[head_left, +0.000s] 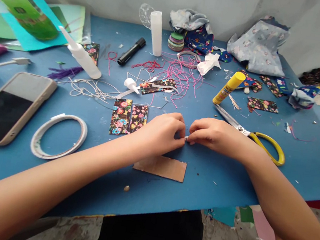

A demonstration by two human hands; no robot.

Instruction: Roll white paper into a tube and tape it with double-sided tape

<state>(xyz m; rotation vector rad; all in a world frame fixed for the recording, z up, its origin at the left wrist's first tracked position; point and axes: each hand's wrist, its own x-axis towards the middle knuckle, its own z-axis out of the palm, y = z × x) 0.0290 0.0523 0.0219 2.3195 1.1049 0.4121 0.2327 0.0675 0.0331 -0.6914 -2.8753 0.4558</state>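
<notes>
My left hand (162, 132) and my right hand (215, 136) meet above the blue table (305, 164), fingertips pinched together on a tiny white piece (186, 138) that I cannot make out. A brown cardboard rectangle (161, 167) lies just under my left wrist. Two floral-patterned rectangles (128, 117) lie side by side to the left of my left hand. Scissors with yellow handles (253, 136) rest just behind my right hand.
A phone (6, 108) and a ring of double-sided tape (59, 136) lie at the left. A yellow glue stick (228, 88), a black marker (131, 51), white bottles (81, 55), tangled pink thread (178, 73) and fabric scraps (258, 44) crowd the back.
</notes>
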